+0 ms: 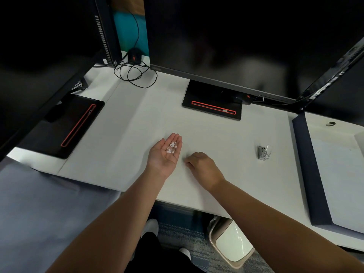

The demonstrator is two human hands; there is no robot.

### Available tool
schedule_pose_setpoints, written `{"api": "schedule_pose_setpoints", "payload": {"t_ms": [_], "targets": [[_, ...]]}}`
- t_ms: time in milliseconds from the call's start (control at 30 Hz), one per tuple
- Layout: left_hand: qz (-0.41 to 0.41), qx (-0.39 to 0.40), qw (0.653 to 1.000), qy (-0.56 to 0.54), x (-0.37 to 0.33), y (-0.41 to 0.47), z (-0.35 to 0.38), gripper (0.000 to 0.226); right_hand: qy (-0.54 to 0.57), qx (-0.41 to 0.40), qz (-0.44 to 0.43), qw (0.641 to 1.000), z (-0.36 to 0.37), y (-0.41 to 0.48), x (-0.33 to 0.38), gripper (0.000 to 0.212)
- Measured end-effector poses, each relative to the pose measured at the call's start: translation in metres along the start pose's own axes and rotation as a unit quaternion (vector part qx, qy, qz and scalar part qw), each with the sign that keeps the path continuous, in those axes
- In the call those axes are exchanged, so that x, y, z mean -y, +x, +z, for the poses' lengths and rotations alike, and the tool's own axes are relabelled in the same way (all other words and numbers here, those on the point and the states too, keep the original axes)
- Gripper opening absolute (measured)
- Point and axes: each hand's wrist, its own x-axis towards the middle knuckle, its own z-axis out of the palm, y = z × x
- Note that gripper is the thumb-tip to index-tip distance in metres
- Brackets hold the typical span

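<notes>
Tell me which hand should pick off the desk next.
Probably right: the right hand sits palm down, fingers curled at the desk; the left hand lies palm up, carrying small white discs.

Colours you have in view, placed from the middle monitor stand [212, 104]: the stand itself is black, its slot outlined in orange-red.
- The table [137, 115] under it: plain white.
- The second stand [65, 127], left of it: black, same orange-red outline.
- The mouse [134, 55] and cable [136, 75], behind and left of it: black, with an orange-red mark on the mouse.
- The small round discs [171, 147] in your left hand [164, 154], in front of it: white.
- The small object [264, 152], front right of it: clear and silver-grey.
- The board [334, 174], right of it: pale grey, dark navy edge.
- The bin [230, 245], well in front: beige, white lid.
- The carpet [177, 231]: blue-grey, flecked.
</notes>
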Motion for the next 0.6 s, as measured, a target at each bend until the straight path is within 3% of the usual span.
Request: {"api": "schedule_pose_setpoints", "payload": {"t_ms": [100, 167, 233, 333, 467, 600], "targets": [[0.001, 0.000, 1.000, 0.004, -0.001, -0.001, -0.001, 0.032, -0.039, -0.016, 0.003, 0.999, 0.006, -0.002, 0.001, 0.002], [0.003, -0.004, 1.000, 0.009, -0.002, -0.001, -0.002, 0.032, -0.041, -0.007, 0.032, 0.999, 0.006, 0.001, -0.002, 0.007], [0.002, -0.008, 1.000, 0.012, -0.001, -0.001, -0.002, 0.032, 0.033, -0.005, 0.101, 0.994, -0.002, 0.006, -0.003, 0.013], [-0.004, -0.007, 1.000, 0.021, 0.001, -0.001, -0.003, 0.033, 0.229, -0.038, 0.201, 0.952, -0.026, 0.015, 0.006, 0.015], [-0.011, -0.006, 0.998, 0.055, 0.008, -0.001, -0.002, 0.034, 0.302, -0.034, 0.167, 0.938, -0.045, 0.022, 0.041, 0.017], [-0.033, 0.000, 0.997, 0.063, 0.015, -0.004, 0.003, 0.037, 0.199, 0.039, 0.123, 0.972, -0.034, 0.023, 0.053, 0.019]]}}
